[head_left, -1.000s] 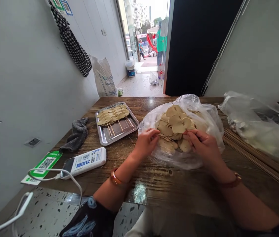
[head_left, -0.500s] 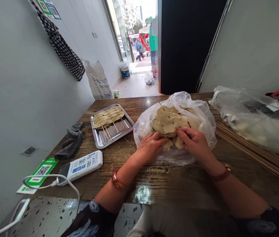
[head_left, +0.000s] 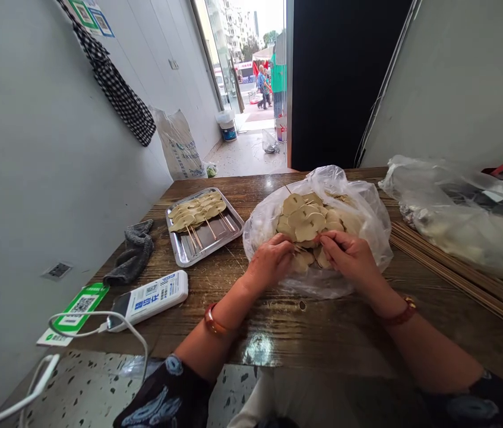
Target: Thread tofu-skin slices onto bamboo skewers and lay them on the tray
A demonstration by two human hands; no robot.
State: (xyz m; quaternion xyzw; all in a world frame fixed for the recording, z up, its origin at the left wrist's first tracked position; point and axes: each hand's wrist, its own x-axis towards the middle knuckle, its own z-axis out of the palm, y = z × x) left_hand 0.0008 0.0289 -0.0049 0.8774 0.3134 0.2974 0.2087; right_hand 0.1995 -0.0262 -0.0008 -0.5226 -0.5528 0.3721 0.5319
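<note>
A heap of thin, round tan slices point(head_left: 309, 223) lies in a clear plastic bag point(head_left: 264, 211) in front of me. My left hand point(head_left: 269, 260) is curled at the heap's near left side, fingers bent together; what they hold is hidden. With thumb and fingertips, my right hand point(head_left: 349, 255) pinches the near edge of a tan slice. A thin skewer point(head_left: 287, 189) pokes out at the heap's far side. To the left, a metal tray point(head_left: 182, 255) carries several skewered rows of the same slices point(head_left: 198, 211), their sticks pointing toward me.
Long bamboo skewers point(head_left: 451, 267) lie right of the bag, beside another plastic bag point(head_left: 465, 208). Left on the wooden table point(head_left: 215, 297) are a grey cloth point(head_left: 130, 252), a white power bank point(head_left: 157, 297) with a cable point(head_left: 139, 339), and a green code card point(head_left: 75, 315).
My left hand has drawn back slightly from the slices, its fingers more curled. My right hand stays almost in place. Outside the doorway, people walking have shifted right.
</note>
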